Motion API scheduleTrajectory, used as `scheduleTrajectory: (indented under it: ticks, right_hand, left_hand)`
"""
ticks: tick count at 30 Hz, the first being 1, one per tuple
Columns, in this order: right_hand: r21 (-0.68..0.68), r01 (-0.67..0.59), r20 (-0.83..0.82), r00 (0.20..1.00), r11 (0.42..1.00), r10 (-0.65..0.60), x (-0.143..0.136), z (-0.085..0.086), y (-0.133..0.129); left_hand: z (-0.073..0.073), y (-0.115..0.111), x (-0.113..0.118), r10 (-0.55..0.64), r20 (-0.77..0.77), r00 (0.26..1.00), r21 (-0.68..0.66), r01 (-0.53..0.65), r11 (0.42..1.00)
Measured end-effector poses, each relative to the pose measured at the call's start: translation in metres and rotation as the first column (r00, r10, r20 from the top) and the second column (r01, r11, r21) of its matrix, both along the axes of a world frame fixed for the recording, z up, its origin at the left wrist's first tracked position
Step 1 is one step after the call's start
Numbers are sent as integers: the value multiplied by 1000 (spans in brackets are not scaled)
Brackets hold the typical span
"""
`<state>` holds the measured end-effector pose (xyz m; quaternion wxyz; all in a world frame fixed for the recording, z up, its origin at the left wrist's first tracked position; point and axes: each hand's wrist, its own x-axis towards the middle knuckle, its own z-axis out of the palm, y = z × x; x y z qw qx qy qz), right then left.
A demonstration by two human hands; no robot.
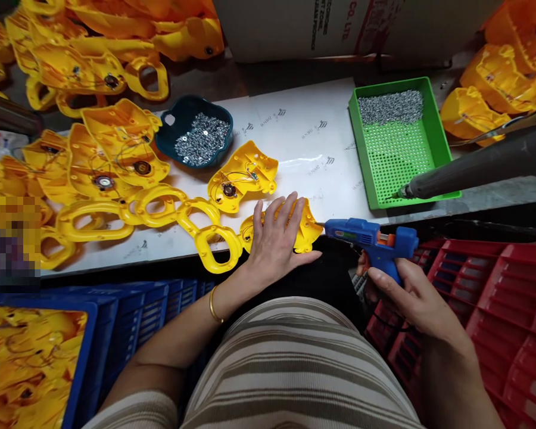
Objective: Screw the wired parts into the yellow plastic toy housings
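Observation:
My left hand (274, 244) lies over a yellow plastic shell half (309, 229) at the table's front edge, fingers stretched out and thumb pointing right. It covers most of that shell. A blue hot glue gun (355, 231) is in my right hand (417, 295), whose fingers wrap round its handle. The gun's nozzle points left and is close to the shell's right end; whether they touch I cannot tell. Just behind my left hand sits another yellow shell half (245, 174) with a small round speaker and thin wires inside.
A dark teal bowl (163, 138) and a green perforated basket (444, 158) hold many small screws. More yellow shells (116, 143) crowd the left. A dark metal bar (482, 158) juts in at right. Below are a blue crate (129, 316) and red crates (495, 298).

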<state>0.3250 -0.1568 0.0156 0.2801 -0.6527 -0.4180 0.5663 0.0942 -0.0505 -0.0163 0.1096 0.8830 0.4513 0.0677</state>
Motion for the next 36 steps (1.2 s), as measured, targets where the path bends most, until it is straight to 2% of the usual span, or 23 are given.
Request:
scheduleTrajectory:
  ticks: [2, 5, 7, 9, 11, 13, 16, 18, 21, 27, 36]
  right_hand:
    - [-69, -6, -148, 989, 998, -4, 4, 2, 0]
    - [-158, 6, -395, 916, 987, -69, 8, 7, 2]
    - [-159, 67, -464, 875, 985, -135, 6, 11, 6]
    - [-113, 120, -448, 880, 986, -158, 1, 14, 16]
    - [-19, 124, -374, 919, 992, -122, -5, 15, 31]
    - [95, 76, -279, 959, 993, -47, -11, 13, 52]
    - [211, 12, -183, 983, 977, 28, -20, 8, 90]
    - [243, -20, -166, 984, 970, 62, -26, 4, 113]
    - [255, -84, -139, 983, 963, 123, -32, -2, 138]
    - [195, -173, -69, 979, 965, 190, -32, -4, 149]
    - [132, -182, -51, 980, 974, 190, -32, -13, 154]
  left_hand:
    - [-2, 1, -1, 4, 20, 1000, -12, -4, 1000]
    - [-4, 0, -2, 7, 46, 999, -19, -6, 1000]
    - [-4, -1, -4, 2, 57, 998, -17, -1, 1000]
    - [-2, 0, -7, -19, 79, 997, -6, 19, 1000]
    - [0, 7, -13, -21, 111, 994, 47, 16, 999]
    - [3, 23, -23, 46, 136, 990, 141, -65, 988]
    - [5, 57, -38, 204, 141, 969, 246, -233, 941]
    - [4, 77, -44, 249, 105, 963, 244, -267, 932]
    - [-1, 93, -47, 242, 47, 969, 194, -246, 950]
    - [-10, 91, -46, 222, 52, 974, 182, -227, 957]
    - [-8, 89, -46, 238, 46, 970, 149, -242, 959]
